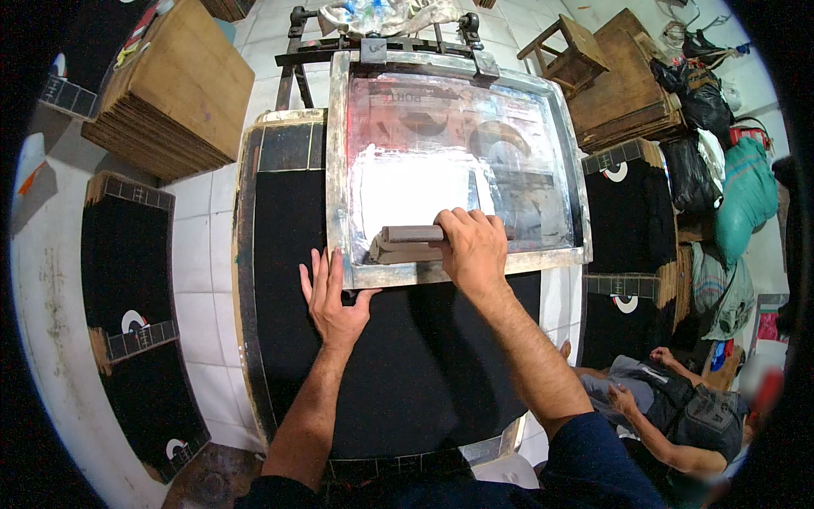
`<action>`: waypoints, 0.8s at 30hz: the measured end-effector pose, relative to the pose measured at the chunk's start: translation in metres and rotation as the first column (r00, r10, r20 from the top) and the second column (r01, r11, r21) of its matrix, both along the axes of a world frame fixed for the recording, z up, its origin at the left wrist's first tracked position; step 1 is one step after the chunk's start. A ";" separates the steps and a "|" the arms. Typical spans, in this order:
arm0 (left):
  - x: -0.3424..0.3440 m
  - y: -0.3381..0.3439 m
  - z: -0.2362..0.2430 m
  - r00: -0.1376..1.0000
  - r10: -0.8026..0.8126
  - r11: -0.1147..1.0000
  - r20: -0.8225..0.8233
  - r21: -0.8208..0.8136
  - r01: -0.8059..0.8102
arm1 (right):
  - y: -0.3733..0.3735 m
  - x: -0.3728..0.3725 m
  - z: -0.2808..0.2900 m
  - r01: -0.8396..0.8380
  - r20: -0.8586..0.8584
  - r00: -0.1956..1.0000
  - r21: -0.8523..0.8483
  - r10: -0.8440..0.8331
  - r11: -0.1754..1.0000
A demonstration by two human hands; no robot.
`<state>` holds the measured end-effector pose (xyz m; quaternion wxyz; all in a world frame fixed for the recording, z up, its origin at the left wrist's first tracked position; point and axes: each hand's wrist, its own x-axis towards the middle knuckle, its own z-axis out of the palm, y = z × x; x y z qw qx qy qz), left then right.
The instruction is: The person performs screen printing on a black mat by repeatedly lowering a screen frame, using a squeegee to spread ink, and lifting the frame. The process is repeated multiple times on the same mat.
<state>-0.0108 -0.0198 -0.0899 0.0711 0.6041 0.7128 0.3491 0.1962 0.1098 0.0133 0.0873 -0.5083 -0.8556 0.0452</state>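
Inside a paint-stained wooden frame's [337, 170] near edge, the right hand [473, 246] grips a brown bar-shaped squeegee [413, 234] (left hand [337, 310] spread at the corner); the white ink [415, 191] seems mostly spread, frame unraised.

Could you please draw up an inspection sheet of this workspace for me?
Surface: board covered in black cloth.
Job's things: screen frame over part of the cloth, white paint on its mesh; squeegee at the near side.
Clutter: stacked boards at upper left; black bags and green sack at right.
Hands: right hand grips the squeegee; left hand, fingers spread, is at the frame's near-left corner.
Cables: thin coiled cords at upper right, kind unclear.
Surroundings: white tiled floor; wooden stool at upper right; another person at lower right.
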 end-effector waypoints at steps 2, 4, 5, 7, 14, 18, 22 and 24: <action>0.002 0.002 0.002 1.000 0.006 0.998 -0.002 -0.060 -0.006 | 0.004 0.001 0.004 -0.002 0.054 0.999 -0.054 0.005 0.999; 0.005 0.003 0.004 0.999 0.027 0.991 -0.035 -0.129 -0.032 | 0.012 0.002 0.008 -0.046 0.100 0.993 -0.087 0.054 0.995; 0.006 0.004 0.005 0.999 0.035 0.992 -0.039 -0.124 -0.039 | 0.022 0.001 0.010 -0.051 0.086 0.994 -0.145 0.064 0.988; 0.007 0.006 0.007 0.998 0.037 0.990 -0.049 -0.135 -0.044 | 0.050 -0.002 0.011 -0.082 0.022 0.996 -0.202 0.088 0.976; 0.006 0.009 0.010 0.998 0.035 0.994 -0.052 -0.104 -0.041 | 0.112 -0.036 -0.010 -0.017 -0.029 0.999 0.117 0.020 0.993; 0.006 0.008 0.007 0.999 0.031 0.994 -0.037 -0.101 -0.035 | 0.073 -0.021 -0.012 -0.016 0.031 0.999 0.038 0.015 0.999; 0.006 0.007 0.003 0.999 0.034 0.995 -0.036 -0.092 -0.038 | 0.021 -0.007 -0.007 -0.024 0.091 0.996 0.040 0.020 0.999; 0.006 0.007 0.002 0.998 0.020 0.994 -0.053 -0.102 -0.025 | 0.000 -0.001 -0.005 -0.032 0.073 0.997 0.012 0.031 0.999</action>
